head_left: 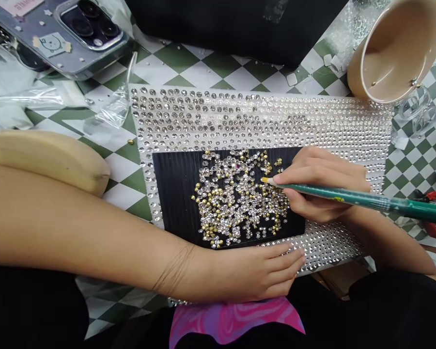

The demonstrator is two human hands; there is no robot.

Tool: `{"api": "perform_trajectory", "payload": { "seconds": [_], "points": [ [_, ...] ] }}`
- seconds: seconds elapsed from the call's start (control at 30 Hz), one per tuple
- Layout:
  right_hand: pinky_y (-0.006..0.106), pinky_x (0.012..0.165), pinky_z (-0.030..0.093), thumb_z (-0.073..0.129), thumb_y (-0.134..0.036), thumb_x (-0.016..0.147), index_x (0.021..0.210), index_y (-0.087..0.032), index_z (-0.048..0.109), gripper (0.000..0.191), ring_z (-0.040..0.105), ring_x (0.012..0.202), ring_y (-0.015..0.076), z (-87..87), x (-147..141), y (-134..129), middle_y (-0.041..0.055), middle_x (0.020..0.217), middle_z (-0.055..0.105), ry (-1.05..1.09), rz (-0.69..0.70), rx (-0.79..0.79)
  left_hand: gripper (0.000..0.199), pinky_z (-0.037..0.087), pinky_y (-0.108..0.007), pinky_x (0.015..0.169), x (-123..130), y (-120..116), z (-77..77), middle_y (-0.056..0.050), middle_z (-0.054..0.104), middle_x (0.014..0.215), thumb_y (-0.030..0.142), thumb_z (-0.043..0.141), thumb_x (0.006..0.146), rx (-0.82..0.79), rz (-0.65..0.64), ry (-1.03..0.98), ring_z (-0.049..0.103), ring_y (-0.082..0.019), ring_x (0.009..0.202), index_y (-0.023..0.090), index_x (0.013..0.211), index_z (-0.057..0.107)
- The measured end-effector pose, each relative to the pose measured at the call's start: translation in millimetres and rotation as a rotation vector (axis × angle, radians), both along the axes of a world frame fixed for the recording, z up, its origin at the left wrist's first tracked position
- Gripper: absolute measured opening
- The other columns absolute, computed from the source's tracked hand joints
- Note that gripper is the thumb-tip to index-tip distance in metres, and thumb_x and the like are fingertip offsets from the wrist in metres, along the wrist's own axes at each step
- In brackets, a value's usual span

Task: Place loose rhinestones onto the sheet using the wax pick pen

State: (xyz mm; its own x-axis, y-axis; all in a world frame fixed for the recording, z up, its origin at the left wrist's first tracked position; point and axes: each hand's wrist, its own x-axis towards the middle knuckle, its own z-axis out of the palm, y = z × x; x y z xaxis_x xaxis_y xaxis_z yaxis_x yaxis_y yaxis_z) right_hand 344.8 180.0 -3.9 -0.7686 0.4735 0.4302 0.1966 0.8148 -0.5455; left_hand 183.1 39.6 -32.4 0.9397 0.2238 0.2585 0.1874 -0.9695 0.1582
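Observation:
Loose clear rhinestones (pixel 236 194), several showing gold undersides, are spread over a black tray (pixel 178 194). The tray rests on a sheet (pixel 218 116) covered with rows of rhinestones. My right hand (pixel 319 182) pinches a green pen (pixel 352 198) whose yellowish tip is over the tray's right part, close to the stones. My left hand (pixel 261 269) lies flat along the front edge of the tray and sheet, fingers stretched out to the right, with nothing in it. Its thumb is not visible.
A beige cup (pixel 392 53) leans at the back right. At the back stand a large black object (pixel 218 24) and a phone in a clear case (pixel 72 39). A yellow rounded object (pixel 47 157) lies beside my left forearm. Red-handled pliers (pixel 434 196) are at far right.

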Motion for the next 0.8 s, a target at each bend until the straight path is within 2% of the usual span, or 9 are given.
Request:
{"api": "perform_trajectory", "payload": {
  "seconds": [0.17,0.27,0.33,0.37,0.47,0.6,0.8],
  "points": [
    [0.026,0.054,0.052,0.064,-0.011,0.082,0.094,-0.019,0.069,0.015,0.058,0.058,0.0085,-2.5,3.4,2.7,-0.0020,0.070,0.070,0.056,-0.046,-0.063,0.048,0.029,-0.031,0.126,0.1,-0.3,-0.9,0.006,0.053,0.152,0.030,0.033,0.099,0.008,0.001,0.004,0.046,-0.011,0.144,0.028,0.143,0.053],
    [0.029,0.055,0.051,0.066,-0.009,0.079,0.098,-0.020,0.073,0.023,0.061,0.057,0.0095,-14.2,8.1,13.3,-0.0018,0.075,0.074,0.266,-0.224,0.045,0.051,0.027,-0.031,0.125,-0.4,1.4,-0.6,0.006,0.051,0.154,0.029,0.030,0.098,0.022,-0.003,0.014,0.043,-0.012,0.146,0.027,0.145,0.050],
    [0.029,0.060,0.053,0.067,-0.006,0.078,0.099,-0.018,0.075,0.025,0.068,0.065,0.0124,-23.8,11.8,22.4,0.0011,0.080,0.076,0.351,-0.344,0.125,0.054,0.026,-0.031,0.124,-0.8,2.9,-0.2,0.007,0.050,0.154,0.029,0.028,0.097,0.036,-0.007,0.021,0.043,-0.011,0.146,0.026,0.147,0.048],
    [0.029,0.061,0.055,0.068,-0.007,0.079,0.100,-0.018,0.075,0.025,0.071,0.070,0.0137,-27.9,13.6,26.5,0.0022,0.083,0.076,0.360,-0.378,0.116,0.055,0.026,-0.030,0.123,-0.9,3.5,-0.1,0.007,0.050,0.154,0.028,0.027,0.096,0.041,-0.011,0.026,0.043,-0.011,0.145,0.026,0.147,0.048],
    [0.032,0.068,0.057,0.069,-0.013,0.084,0.104,-0.021,0.075,0.023,0.073,0.078,0.0158,-33.7,17.8,33.9,0.0036,0.092,0.077,0.266,-0.393,-0.002,0.056,0.028,-0.029,0.122,-1.2,4.7,-0.3,0.006,0.052,0.152,0.028,0.028,0.095,0.046,-0.026,0.021,0.045,-0.011,0.144,0.026,0.146,0.050],
    [0.037,0.082,0.057,0.067,-0.016,0.088,0.106,-0.024,0.075,0.021,0.073,0.090,0.0182,-28.9,18.2,33.2,0.0038,0.099,0.078,0.147,-0.426,-0.077,0.055,0.030,-0.029,0.123,-1.0,5.5,-0.5,0.006,0.053,0.151,0.029,0.029,0.095,0.052,-0.031,0.005,0.045,-0.012,0.144,0.026,0.146,0.050],
    [0.038,0.082,0.058,0.066,-0.022,0.091,0.106,-0.029,0.073,0.018,0.073,0.094,0.0191,-24.8,14.3,31.2,0.0011,0.103,0.078,0.082,-0.441,-0.111,0.056,0.029,-0.029,0.123,-0.2,7.3,1.4,0.006,0.052,0.152,0.029,0.028,0.095,0.047,-0.040,0.022,0.043,-0.012,0.145,0.026,0.146,0.050]
  ]
}}
